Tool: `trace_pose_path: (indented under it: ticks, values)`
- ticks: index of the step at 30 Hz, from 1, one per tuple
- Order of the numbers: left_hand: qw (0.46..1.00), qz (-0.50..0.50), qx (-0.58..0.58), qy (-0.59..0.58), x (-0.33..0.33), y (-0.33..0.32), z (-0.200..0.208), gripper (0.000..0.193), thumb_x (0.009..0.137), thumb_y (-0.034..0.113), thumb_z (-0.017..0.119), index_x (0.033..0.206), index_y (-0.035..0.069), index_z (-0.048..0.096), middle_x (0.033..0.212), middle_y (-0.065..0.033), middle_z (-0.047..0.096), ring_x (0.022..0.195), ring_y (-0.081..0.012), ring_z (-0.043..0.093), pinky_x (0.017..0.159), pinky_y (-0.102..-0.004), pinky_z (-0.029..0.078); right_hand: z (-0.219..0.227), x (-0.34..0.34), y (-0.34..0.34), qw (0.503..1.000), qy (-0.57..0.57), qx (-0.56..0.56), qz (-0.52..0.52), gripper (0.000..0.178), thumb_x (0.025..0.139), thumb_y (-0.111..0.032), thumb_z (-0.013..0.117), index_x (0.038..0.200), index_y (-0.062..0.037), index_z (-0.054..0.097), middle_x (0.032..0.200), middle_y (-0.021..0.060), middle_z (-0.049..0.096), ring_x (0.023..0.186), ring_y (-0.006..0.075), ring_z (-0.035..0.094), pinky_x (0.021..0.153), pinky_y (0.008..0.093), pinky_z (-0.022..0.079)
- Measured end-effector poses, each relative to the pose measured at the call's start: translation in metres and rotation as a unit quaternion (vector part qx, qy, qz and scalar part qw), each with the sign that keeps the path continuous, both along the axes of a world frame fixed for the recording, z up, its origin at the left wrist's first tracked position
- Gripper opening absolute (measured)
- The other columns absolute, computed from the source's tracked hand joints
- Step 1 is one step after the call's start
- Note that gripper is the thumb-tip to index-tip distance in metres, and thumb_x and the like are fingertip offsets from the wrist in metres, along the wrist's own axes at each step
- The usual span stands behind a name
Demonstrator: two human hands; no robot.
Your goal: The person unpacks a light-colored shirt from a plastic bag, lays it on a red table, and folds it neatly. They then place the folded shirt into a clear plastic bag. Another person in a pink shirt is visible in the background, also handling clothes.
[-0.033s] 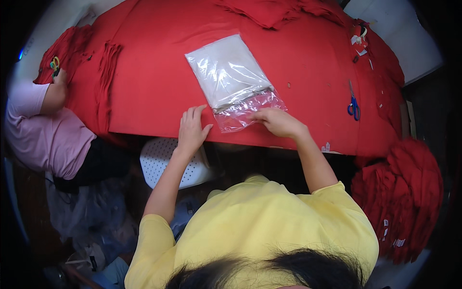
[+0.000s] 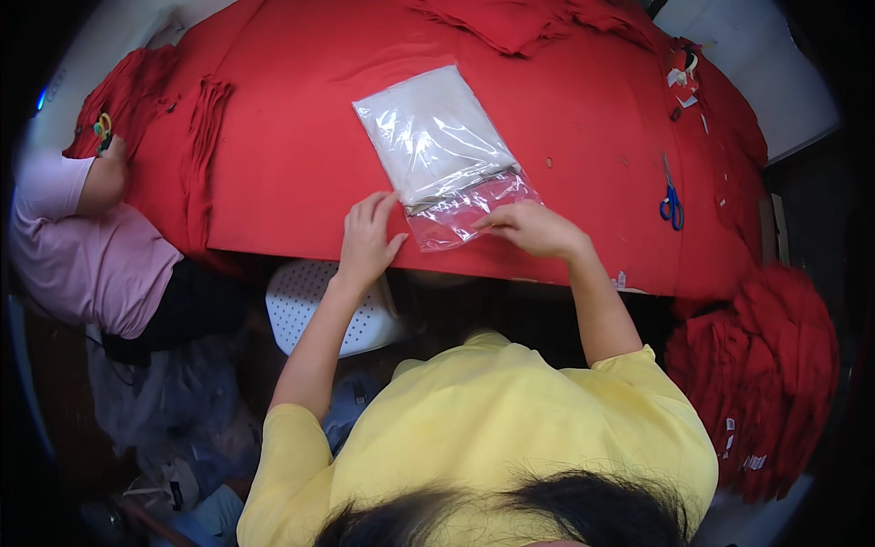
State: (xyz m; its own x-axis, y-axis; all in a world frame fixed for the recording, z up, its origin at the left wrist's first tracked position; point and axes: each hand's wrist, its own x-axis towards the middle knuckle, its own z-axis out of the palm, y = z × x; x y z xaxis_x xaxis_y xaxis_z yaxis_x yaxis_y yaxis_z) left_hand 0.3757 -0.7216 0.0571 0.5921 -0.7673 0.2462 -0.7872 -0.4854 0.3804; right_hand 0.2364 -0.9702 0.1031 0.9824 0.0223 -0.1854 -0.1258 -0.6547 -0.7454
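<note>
A clear plastic bag lies slanted on the red-covered table, close to its near edge. Folded off-white cloth fills its far part, while the near end is a loose transparent flap. At the bag's near left corner is my left hand, its fingers stretched forward and the thumb apart; the fingertips reach the bag's edge. My right hand comes over the flap from the right, fingers closed together on the thin plastic. Its palm side is hidden.
Blue-handled scissors lie to the right. Red cloth is piled at the far edge and hangs in a stack at the lower right. A co-worker in a pink top holds yellow-green scissors. Below the table edge stands a white perforated stool.
</note>
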Motion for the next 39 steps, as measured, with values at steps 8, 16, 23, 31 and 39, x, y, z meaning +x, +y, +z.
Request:
trace_pose_path:
  ticks: [8,16,23,31,39]
  values:
    - [0.969,-0.151,-0.096,-0.169,0.017,-0.047,-0.027,0.03,0.068,0.01,0.066,0.098,0.004,0.065,0.094,-0.0038,0.06,0.091,-0.0227,0.056,0.083,-0.037,0.046,-0.015,0.172,-0.025,0.919,-0.262,-0.26,-0.139,0.055,0.091,-0.048,0.048,0.137,-0.017,0.045,0.147,0.0131,0.034,0.137,0.0343,0.029,0.109,0.0568,0.023]
    - [0.997,-0.054,-0.02,-0.043,-0.024,-0.018,-0.046,0.047,0.077,0.014,0.063,0.124,0.008,0.057,0.129,-0.0072,0.054,0.124,-0.0263,0.047,0.106,-0.0438,0.034,-0.071,0.21,0.019,0.898,-0.189,-0.394,-0.06,0.071,0.087,-0.066,0.038,0.144,-0.0243,0.036,0.151,0.0115,0.027,0.141,0.0392,0.013,0.108,0.0665,0.002]
    - [0.996,-0.064,0.052,-0.026,-0.028,-0.008,-0.038,0.051,0.084,0.016,0.056,0.135,0.011,0.047,0.14,-0.0065,0.046,0.132,-0.0263,0.038,0.112,-0.0473,0.023,-0.074,0.22,-0.007,0.94,-0.174,-0.28,-0.092,0.068,0.088,-0.063,0.038,0.144,-0.0248,0.034,0.154,0.0115,0.02,0.143,0.0359,0.01,0.11,0.0631,0.001]
    - [0.996,-0.073,0.035,-0.034,-0.027,-0.012,-0.04,0.053,0.082,0.016,0.057,0.134,0.011,0.048,0.138,-0.0056,0.048,0.131,-0.0255,0.04,0.111,-0.0474,0.025,-0.095,0.199,-0.059,0.955,-0.226,-0.144,-0.124,0.06,0.092,-0.054,0.041,0.144,-0.0247,0.034,0.154,0.0115,0.019,0.143,0.0343,0.008,0.111,0.0599,-0.001]
    - [0.994,-0.08,-0.012,-0.076,-0.02,-0.008,-0.044,0.049,0.079,0.022,0.066,0.126,0.013,0.056,0.13,-0.004,0.053,0.125,-0.0244,0.044,0.104,-0.0456,0.031,-0.059,0.003,-0.071,0.964,-0.183,-0.161,-0.107,0.032,0.083,0.004,0.049,0.11,-0.0058,0.063,0.111,0.0124,0.057,0.104,0.0279,0.056,0.094,0.0384,0.042]
